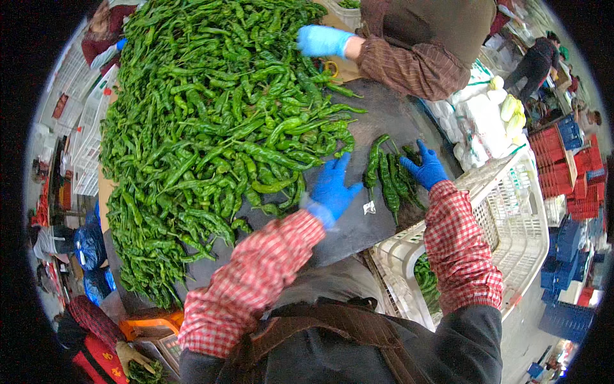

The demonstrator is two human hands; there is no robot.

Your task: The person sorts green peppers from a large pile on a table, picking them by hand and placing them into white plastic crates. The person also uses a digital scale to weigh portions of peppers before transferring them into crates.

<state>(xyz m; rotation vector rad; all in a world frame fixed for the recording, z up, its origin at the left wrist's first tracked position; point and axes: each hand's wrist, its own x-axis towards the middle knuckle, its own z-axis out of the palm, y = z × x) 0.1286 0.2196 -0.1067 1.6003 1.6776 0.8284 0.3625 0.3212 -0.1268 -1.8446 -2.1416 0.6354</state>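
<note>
A broad heap of long green peppers [230, 110] covers much of the dark tabletop [345, 245]. My left hand [332, 189], in a blue glove, is at the heap's near right edge, fingers spread, with nothing seen in its grip. To its right, a few separate green peppers [389, 182] lie side by side on the dark surface. My right hand [424, 165], also blue-gloved, is at the right side of this small group with thumb and forefinger apart. Whether its fingertips touch the darker peppers there is unclear. A small white scrap [369, 208] lies below the group.
Across the table, a co-worker's light-blue gloved hand [322, 41] reaches to the heap, near yellow scissor handles [331, 68]. A white plastic crate [518, 230] holding green peppers stands by my right arm. White-wrapped packs [479, 125] sit beyond it. Another person's gloved hand [134, 360] is lower left.
</note>
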